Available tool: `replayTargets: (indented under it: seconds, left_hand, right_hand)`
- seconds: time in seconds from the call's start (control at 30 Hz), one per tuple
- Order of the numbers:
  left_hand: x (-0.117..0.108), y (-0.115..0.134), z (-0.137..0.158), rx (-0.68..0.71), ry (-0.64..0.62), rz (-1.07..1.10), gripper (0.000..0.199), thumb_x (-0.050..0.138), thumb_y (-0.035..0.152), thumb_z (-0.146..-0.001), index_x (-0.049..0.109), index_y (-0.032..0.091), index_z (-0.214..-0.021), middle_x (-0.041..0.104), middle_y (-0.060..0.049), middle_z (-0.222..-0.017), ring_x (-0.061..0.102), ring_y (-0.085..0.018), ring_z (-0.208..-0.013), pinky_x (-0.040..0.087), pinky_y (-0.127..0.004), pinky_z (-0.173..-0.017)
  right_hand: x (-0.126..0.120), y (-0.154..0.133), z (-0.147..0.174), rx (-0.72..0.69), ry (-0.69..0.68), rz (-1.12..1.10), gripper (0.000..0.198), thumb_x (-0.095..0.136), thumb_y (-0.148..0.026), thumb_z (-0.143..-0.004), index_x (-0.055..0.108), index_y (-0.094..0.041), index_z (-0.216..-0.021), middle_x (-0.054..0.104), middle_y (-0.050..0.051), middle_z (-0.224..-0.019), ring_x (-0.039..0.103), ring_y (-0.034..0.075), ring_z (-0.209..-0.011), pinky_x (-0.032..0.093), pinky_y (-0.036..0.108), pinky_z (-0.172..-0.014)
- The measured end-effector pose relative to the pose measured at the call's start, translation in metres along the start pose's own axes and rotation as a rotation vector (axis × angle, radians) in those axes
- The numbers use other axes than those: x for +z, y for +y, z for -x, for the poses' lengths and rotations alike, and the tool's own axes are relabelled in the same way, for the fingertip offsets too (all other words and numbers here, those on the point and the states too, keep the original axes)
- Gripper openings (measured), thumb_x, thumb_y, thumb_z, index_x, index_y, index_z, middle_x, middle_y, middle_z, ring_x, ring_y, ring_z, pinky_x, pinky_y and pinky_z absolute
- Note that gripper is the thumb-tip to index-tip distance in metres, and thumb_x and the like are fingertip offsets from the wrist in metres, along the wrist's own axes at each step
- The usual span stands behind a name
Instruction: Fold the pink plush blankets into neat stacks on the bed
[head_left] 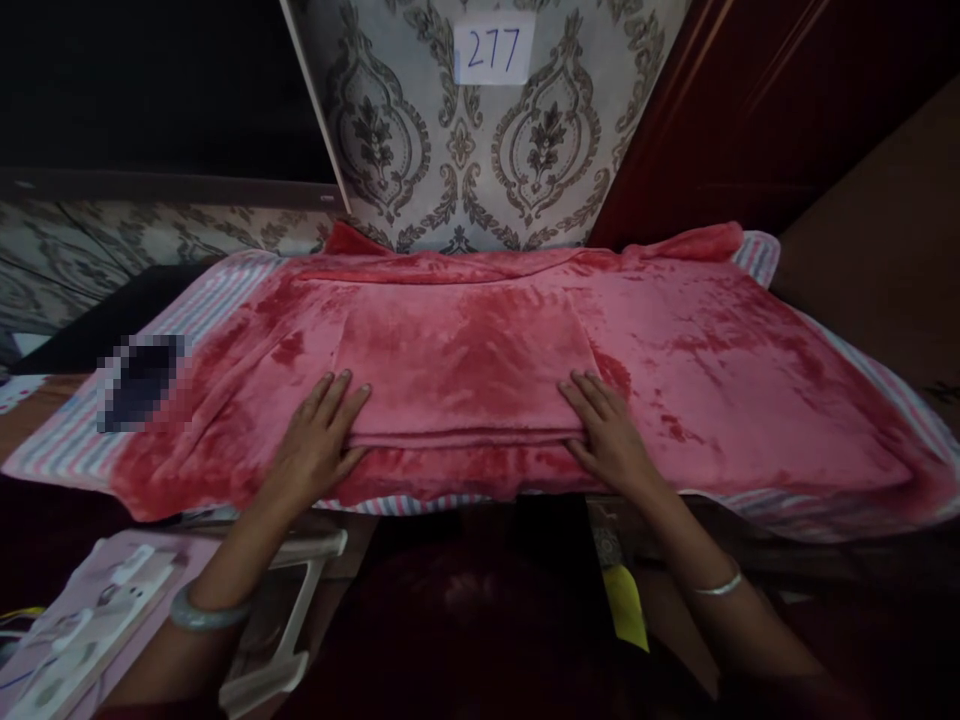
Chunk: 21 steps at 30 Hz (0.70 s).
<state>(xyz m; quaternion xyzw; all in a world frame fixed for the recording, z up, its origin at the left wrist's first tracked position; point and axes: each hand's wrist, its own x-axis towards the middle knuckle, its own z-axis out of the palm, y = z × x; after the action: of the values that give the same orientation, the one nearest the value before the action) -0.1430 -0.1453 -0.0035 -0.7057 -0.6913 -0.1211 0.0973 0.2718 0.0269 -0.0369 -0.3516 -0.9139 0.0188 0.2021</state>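
A folded pinkish-red plush cloth [465, 350] lies as a neat rectangle in front of me, its layered front edge facing me. My left hand [319, 435] rests at its front left corner, fingers stretched over the fabric and thumb along the front edge. On the opposite corner my right hand [606, 430] lies the same way, fingers extended and thumb at the edge. Both hands are open. Beneath the folded piece spreads a larger red plush blanket [750, 400], rumpled along the back and left.
A striped cloth [71, 440] shows under the blanket, with a dark pixelated object [142, 385] on its left. A power strip [90, 640] and a white frame [289, 620] sit lower left. Behind are a dark screen [150, 90] and a wall label [493, 48] reading 277.
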Motion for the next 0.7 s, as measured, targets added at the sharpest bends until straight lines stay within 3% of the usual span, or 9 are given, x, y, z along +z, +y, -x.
replayTargets:
  seconds: [0.1,0.2,0.37,0.47,0.6,0.7]
  left_hand:
    - [0.0,-0.007,0.002,0.012,-0.004,0.028,0.066,0.052,0.018,-0.086,0.046,0.02,-0.152,0.037,-0.014,-0.163,0.028,-0.031,-0.154,0.035,-0.052,-0.123]
    - [0.0,-0.01,0.0,-0.017,0.008,0.029,0.063,0.046,0.015,-0.087,0.051,0.022,-0.149,0.046,-0.011,-0.159,0.038,-0.027,-0.15,0.038,-0.046,-0.122]
    - [0.005,-0.018,0.006,-0.038,-0.006,0.059,0.06,0.042,0.019,-0.087,0.055,0.02,-0.145,0.052,-0.01,-0.154,0.048,-0.024,-0.143,0.041,-0.043,-0.12]
    - [-0.005,-0.02,0.011,-0.02,-0.016,0.101,0.058,0.044,0.029,-0.088,0.056,0.024,-0.145,0.052,-0.008,-0.154,0.048,-0.025,-0.143,0.041,-0.047,-0.12]
    - [-0.027,0.005,-0.003,0.006,0.047,0.094,0.055,0.044,0.042,-0.092,0.057,0.028,-0.144,0.056,-0.006,-0.151,0.038,-0.029,-0.149,0.028,-0.056,-0.124]
    - [-0.032,0.049,-0.04,-0.046,0.041,0.059,0.056,0.039,0.038,-0.096,0.05,0.024,-0.15,0.047,-0.008,-0.158,0.032,-0.028,-0.153,0.02,-0.057,-0.126]
  right_hand:
    - [0.002,0.009,-0.001,-0.027,0.04,-0.04,0.075,0.045,-0.011,-0.081,0.041,-0.018,-0.156,0.038,0.01,-0.161,0.022,0.024,-0.154,0.032,0.051,-0.122]
    - [0.001,0.012,-0.002,-0.043,0.101,-0.055,0.076,0.04,-0.004,-0.08,0.047,-0.022,-0.153,0.049,0.006,-0.154,0.032,0.02,-0.15,0.035,0.048,-0.122]
    - [0.0,0.018,0.004,-0.055,0.077,-0.083,0.079,0.042,-0.006,-0.079,0.043,-0.025,-0.156,0.048,0.006,-0.155,0.036,0.021,-0.149,0.039,0.05,-0.12]
    - [-0.011,0.019,0.011,-0.059,0.042,-0.094,0.068,0.045,-0.016,-0.086,0.046,-0.023,-0.154,0.048,0.008,-0.155,0.039,0.023,-0.147,0.037,0.052,-0.119]
    - [-0.032,0.0,0.0,-0.007,0.043,-0.068,0.053,0.048,-0.038,-0.097,0.054,-0.025,-0.147,0.054,0.009,-0.149,0.044,0.028,-0.143,0.029,0.057,-0.122]
    - [-0.034,-0.035,-0.039,0.051,0.001,-0.041,0.054,0.036,-0.035,-0.102,0.048,-0.023,-0.153,0.048,0.009,-0.154,0.039,0.028,-0.147,0.028,0.057,-0.121]
